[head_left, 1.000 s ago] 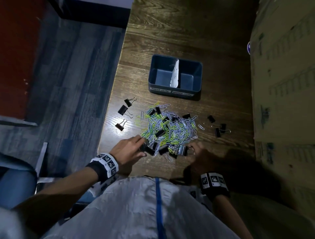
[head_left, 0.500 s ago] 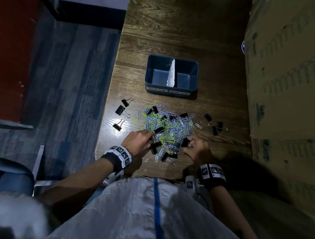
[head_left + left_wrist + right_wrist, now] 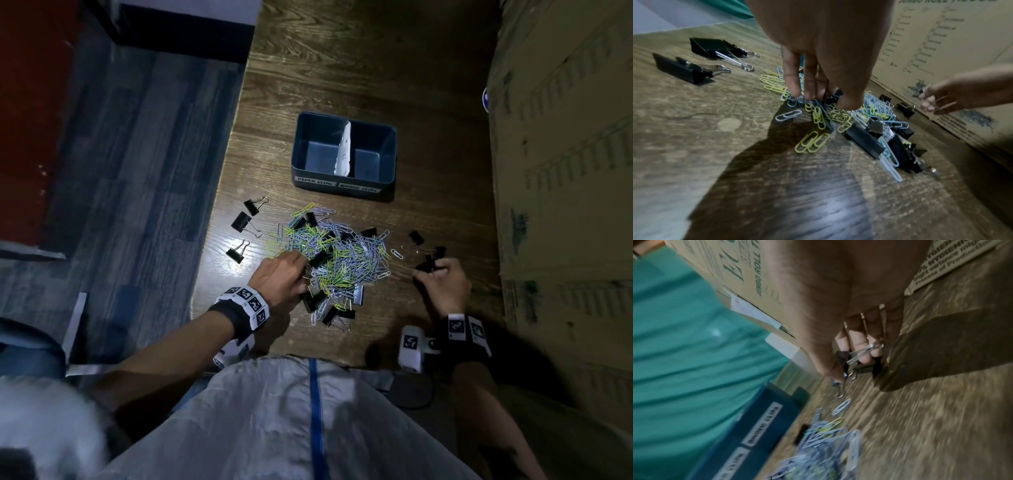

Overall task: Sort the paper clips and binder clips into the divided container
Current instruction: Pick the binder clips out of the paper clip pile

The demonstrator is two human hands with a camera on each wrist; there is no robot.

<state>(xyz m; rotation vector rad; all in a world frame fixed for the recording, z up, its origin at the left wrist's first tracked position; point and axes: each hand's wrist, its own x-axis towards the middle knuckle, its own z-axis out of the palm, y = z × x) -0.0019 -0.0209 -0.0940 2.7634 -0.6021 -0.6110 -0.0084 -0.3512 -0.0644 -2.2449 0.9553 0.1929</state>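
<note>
A dark blue container [image 3: 342,186] with a white paper divider [image 3: 343,150] stands at the back; its labels read paper clips on the left and binder clips on the right. In front of it lies a pile of coloured paper clips [image 3: 346,260] mixed with black binder clips. My left hand [image 3: 301,265] [image 3: 828,100] digs into the pile's left side, fingertips and thumb pinching a black binder clip [image 3: 320,258]. To the right of the pile, my right hand [image 3: 428,270] [image 3: 851,363] grips black binder clips [image 3: 842,356], their wire handles lying across its fingers.
Three loose binder clips [image 3: 241,221] lie left of the pile near the table's left edge [image 3: 219,212]. More binder clips [image 3: 416,237] lie just beyond the right hand. A tall cardboard box [image 3: 565,171] walls off the right side.
My right hand has moved from the pile's near edge out to the right, holding binder clips. My left hand has pushed forward into the pile's left side.
</note>
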